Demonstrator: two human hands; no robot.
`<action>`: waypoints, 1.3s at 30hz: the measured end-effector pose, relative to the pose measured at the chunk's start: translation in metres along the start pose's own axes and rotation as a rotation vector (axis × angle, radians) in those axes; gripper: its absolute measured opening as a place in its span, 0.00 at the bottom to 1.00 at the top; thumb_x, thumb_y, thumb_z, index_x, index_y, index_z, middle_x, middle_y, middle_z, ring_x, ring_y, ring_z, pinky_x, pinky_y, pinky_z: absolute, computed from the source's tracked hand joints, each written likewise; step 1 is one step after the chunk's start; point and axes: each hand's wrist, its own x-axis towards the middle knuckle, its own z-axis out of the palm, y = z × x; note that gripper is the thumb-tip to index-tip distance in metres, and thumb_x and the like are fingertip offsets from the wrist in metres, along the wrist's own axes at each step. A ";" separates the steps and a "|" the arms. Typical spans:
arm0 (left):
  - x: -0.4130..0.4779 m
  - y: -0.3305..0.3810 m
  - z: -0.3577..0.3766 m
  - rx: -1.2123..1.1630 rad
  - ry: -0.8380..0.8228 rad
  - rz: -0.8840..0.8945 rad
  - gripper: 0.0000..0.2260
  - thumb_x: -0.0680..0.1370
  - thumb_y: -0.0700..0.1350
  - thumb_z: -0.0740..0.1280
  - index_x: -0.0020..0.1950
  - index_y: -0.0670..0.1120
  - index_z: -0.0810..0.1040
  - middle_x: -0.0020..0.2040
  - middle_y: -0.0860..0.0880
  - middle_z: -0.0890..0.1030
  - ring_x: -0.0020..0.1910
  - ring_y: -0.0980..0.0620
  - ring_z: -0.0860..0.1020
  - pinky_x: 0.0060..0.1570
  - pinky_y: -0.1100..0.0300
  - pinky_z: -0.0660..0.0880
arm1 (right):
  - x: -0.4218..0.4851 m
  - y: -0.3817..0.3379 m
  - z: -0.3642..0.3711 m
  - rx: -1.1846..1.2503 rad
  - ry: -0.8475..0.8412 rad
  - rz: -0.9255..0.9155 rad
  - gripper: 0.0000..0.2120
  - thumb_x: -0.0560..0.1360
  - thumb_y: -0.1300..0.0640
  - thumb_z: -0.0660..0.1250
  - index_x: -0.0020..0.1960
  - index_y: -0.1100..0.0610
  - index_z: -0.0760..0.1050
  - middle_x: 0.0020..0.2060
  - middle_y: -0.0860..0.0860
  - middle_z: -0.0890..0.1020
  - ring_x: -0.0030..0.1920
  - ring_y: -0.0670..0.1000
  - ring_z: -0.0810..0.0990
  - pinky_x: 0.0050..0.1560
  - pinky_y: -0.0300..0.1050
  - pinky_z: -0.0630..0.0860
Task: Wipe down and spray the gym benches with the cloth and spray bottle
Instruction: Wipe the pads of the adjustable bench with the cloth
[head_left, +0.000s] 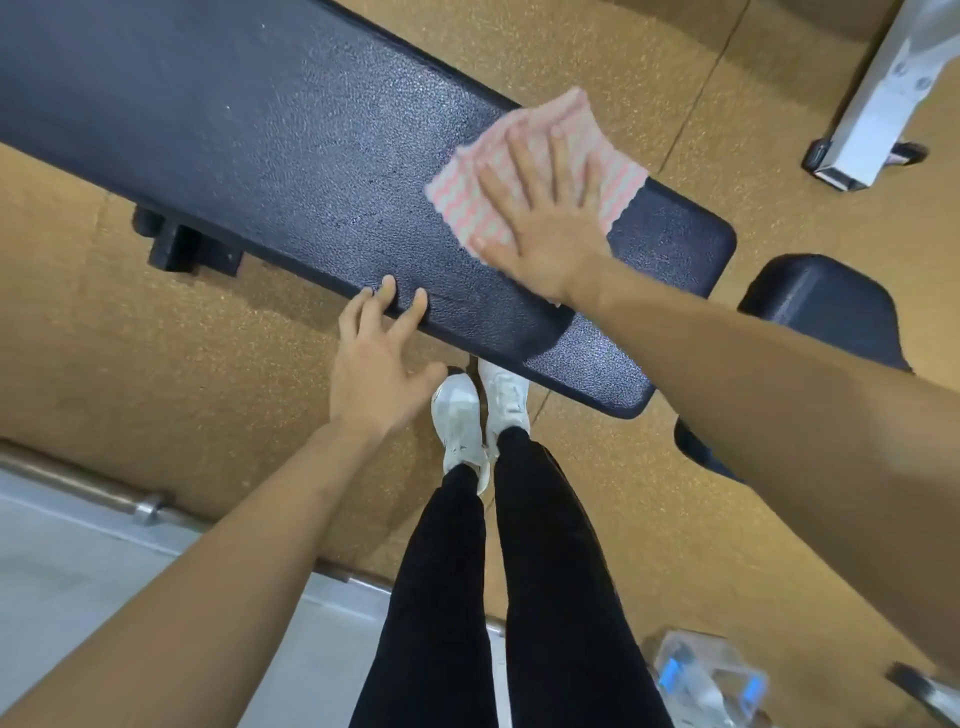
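One dark bench (291, 156) runs from upper left to centre right. On its right part lies the pink cloth (462, 208), pressed flat under the right hand (545, 228), whose fingers are spread. The left hand (379, 364), fingers loosely spread, touches the bench's near edge at centre. At lower right stands a clear bottle (701, 680), too blurred to tell its contents.

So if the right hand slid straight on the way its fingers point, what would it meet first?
Nothing stands in its line, as far as the picture shows. The right hand presses flat on the cloth, fingers toward the far edge of the bench; beyond that edge only floor shows.
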 end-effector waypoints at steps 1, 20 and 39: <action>0.000 -0.002 -0.003 -0.051 0.006 0.003 0.33 0.74 0.55 0.68 0.80 0.55 0.67 0.82 0.51 0.60 0.80 0.48 0.54 0.67 0.40 0.74 | -0.005 -0.010 0.005 -0.017 -0.006 -0.051 0.36 0.79 0.30 0.47 0.82 0.40 0.40 0.83 0.53 0.41 0.80 0.66 0.39 0.73 0.74 0.37; 0.061 -0.044 -0.048 -0.078 0.404 -0.430 0.41 0.73 0.63 0.73 0.80 0.46 0.65 0.82 0.45 0.61 0.80 0.45 0.62 0.76 0.45 0.65 | -0.017 -0.016 0.009 -0.056 -0.064 -0.314 0.34 0.79 0.32 0.56 0.82 0.38 0.50 0.83 0.47 0.45 0.82 0.63 0.42 0.75 0.71 0.38; 0.062 -0.098 -0.088 -0.175 0.446 -0.186 0.19 0.78 0.50 0.69 0.67 0.47 0.80 0.64 0.45 0.76 0.65 0.44 0.72 0.65 0.56 0.70 | 0.053 -0.122 -0.006 -0.118 0.024 -0.244 0.36 0.78 0.28 0.50 0.82 0.38 0.46 0.83 0.51 0.47 0.80 0.68 0.43 0.71 0.81 0.43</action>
